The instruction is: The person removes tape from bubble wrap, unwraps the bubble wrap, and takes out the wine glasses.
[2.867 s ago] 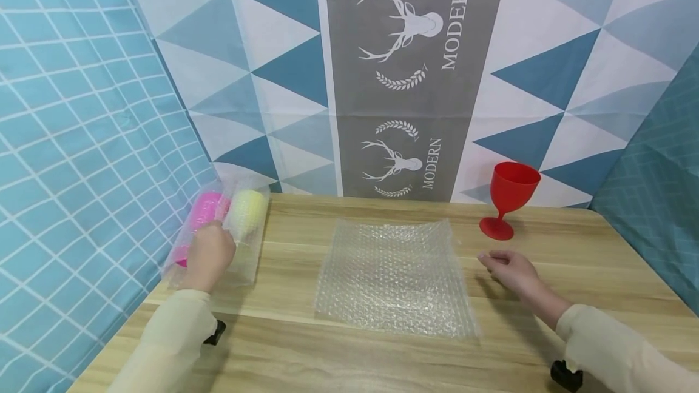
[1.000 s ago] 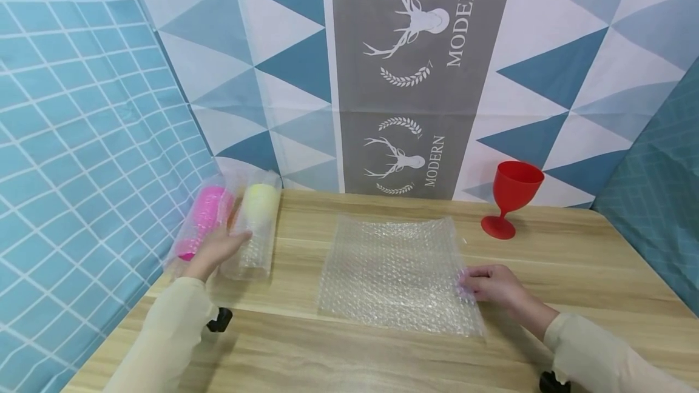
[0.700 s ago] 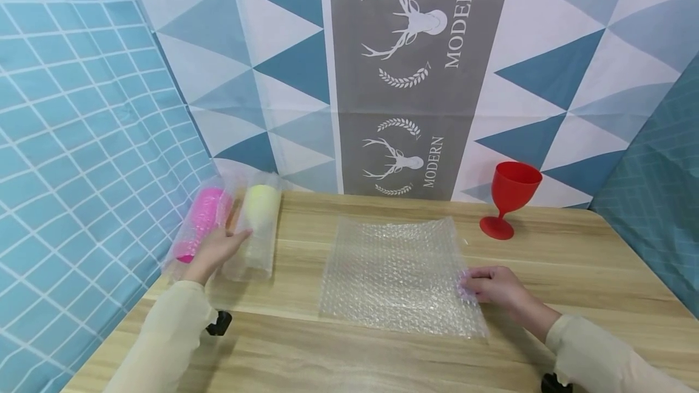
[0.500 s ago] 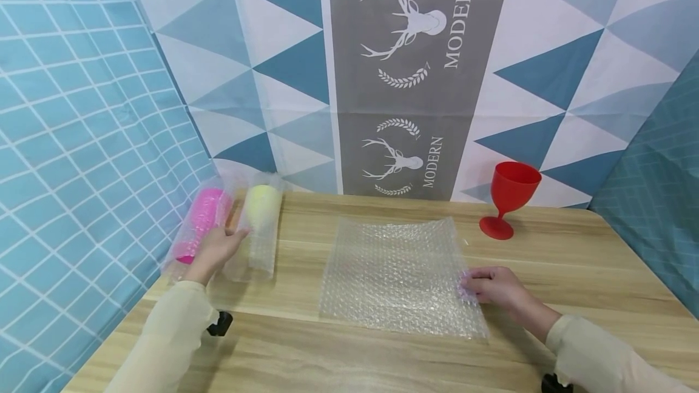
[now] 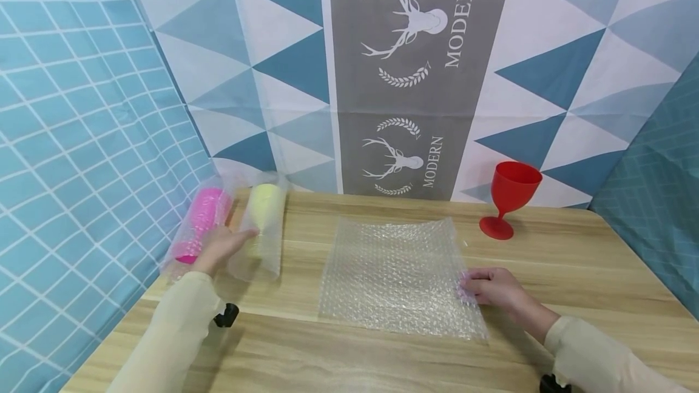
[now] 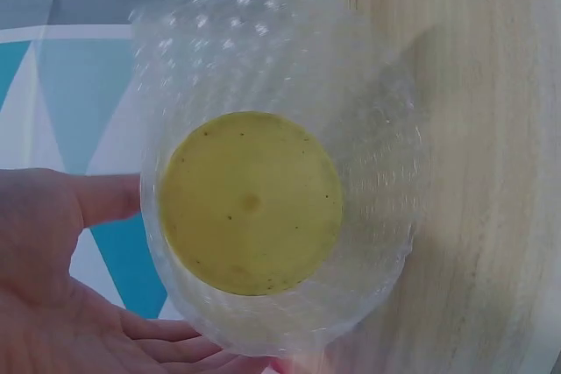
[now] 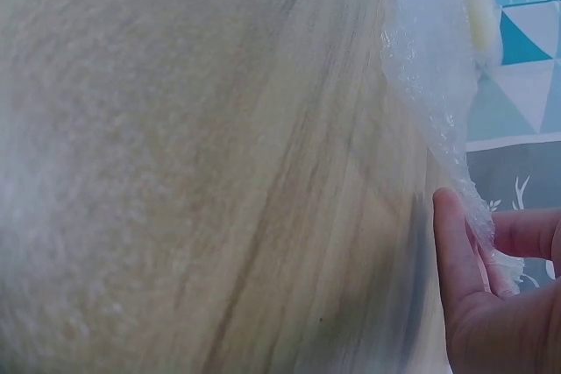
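My left hand (image 5: 224, 246) holds a yellow cup (image 5: 264, 202) rolled in bubble wrap, lying at the table's back left. In the left wrist view, the cup's round yellow end (image 6: 250, 203) faces the camera, with the thumb on one side of the wrap and the fingers on the other. Just left of it lies a pink cup (image 5: 206, 211) in bubble wrap, partly behind the hand. A flat sheet of bubble wrap (image 5: 401, 281) lies mid-table. My right hand (image 5: 499, 287) pinches its right edge between thumb and fingers, raising that edge a little in the right wrist view.
A red goblet (image 5: 513, 190) stands upright at the back right, beyond the right hand. Patterned cloth (image 5: 401, 77) hangs behind the wooden table (image 5: 306, 356), and blue checked cloth (image 5: 82, 138) borders it on the left.
The left hand went from the pink cup to the yellow one, which has shifted slightly right. The right hand came from beside the sheet and took its right edge.
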A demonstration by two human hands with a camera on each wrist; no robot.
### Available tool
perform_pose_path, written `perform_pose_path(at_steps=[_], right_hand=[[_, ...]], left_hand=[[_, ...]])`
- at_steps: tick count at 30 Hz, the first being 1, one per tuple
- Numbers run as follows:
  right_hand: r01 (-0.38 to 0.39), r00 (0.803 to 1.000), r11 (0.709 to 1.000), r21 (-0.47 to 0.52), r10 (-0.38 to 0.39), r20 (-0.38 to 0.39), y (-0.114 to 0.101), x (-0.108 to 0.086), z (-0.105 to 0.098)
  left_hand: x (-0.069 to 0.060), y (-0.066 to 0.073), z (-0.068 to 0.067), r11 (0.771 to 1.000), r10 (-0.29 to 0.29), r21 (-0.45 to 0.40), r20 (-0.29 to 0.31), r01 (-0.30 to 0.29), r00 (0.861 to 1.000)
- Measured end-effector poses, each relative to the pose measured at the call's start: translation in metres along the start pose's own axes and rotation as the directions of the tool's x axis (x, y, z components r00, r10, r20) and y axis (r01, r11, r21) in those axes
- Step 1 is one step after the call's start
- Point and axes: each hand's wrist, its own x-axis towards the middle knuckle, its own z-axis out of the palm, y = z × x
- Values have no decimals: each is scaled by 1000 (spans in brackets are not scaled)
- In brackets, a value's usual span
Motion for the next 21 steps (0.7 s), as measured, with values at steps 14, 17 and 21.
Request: perform_pose_path(at_steps=[14,17,21], right_hand=[[-17,1000,1000,7,17,-2,2,0,2],[-8,1000,1000,7,8,-1,2,1,2],[-20,1000,1000,4,20,-9,1,1,2]], left_hand=[[0,10,6,998,-46,-33,50,47,998],[-1,11,8,998,-50,-29,36,51,998],[-5,14,11,997,-47,-55,46,50,998]])
